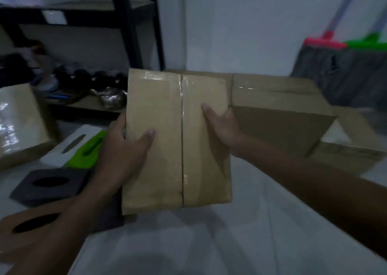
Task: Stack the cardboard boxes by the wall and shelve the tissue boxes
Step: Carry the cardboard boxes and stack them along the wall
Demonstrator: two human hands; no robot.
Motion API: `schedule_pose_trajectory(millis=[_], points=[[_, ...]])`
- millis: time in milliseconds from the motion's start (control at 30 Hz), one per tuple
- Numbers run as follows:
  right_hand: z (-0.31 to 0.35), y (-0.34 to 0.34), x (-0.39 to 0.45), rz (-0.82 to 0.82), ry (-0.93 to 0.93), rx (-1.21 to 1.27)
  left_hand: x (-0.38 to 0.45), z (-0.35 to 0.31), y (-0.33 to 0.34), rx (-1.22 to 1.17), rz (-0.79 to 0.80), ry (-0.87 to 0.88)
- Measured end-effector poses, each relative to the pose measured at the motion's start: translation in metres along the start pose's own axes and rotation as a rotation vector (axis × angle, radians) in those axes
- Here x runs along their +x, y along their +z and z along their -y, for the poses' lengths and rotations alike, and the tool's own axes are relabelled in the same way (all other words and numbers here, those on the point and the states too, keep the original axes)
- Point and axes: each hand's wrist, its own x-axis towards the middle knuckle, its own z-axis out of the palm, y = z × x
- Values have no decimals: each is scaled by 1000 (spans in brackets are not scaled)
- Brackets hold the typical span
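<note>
A taped brown cardboard box [167, 149] is held up in the middle of the view. My left hand [123, 149] grips its left edge, thumb on the top face. My right hand [222, 128] grips its right edge, thumb on top too. Behind it a larger cardboard box [276, 107] stands by the white wall, with a flatter one [351, 149] to its right. A further taped cardboard box [21, 124] sits at the left. On the floor lie a white tissue box [69, 145], a green one [90, 151], a dark one [48, 184] and a brown one [25, 233].
A black metal shelf rack [129, 34] stands at the back left; its low shelf holds a steel kettle [111, 99] and dark items. Two brooms [343, 65] with red and green heads lean on the wall at the right. The floor [209, 243] is pale.
</note>
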Motion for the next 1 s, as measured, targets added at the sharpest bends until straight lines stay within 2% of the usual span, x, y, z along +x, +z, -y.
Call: schedule_pose_trajectory(millis=[167, 433, 633, 733, 800, 900, 1000], points=[[-34, -138, 20, 42, 58, -66, -10, -41, 129, -114, 154, -114], [-153, -340, -18, -469, 300, -304, -95, -93, 353, -72, 420, -160], [-232, -455, -61, -638, 494, -461, -177, -112, 485, -102, 591, -190], [-258, -492, -71, -664, 591, -560, -205, -118, 536, -58, 589, -141], [-269, -513, -78, -649, 586, -617, -216, -124, 562, -16, 615, -94], [-274, -525, -101, -537, 381, -806, -221, -128, 573, 62, 718, 63], [-272, -494, -144, -448, 214, -927, -226, -119, 552, 202, 834, 350]])
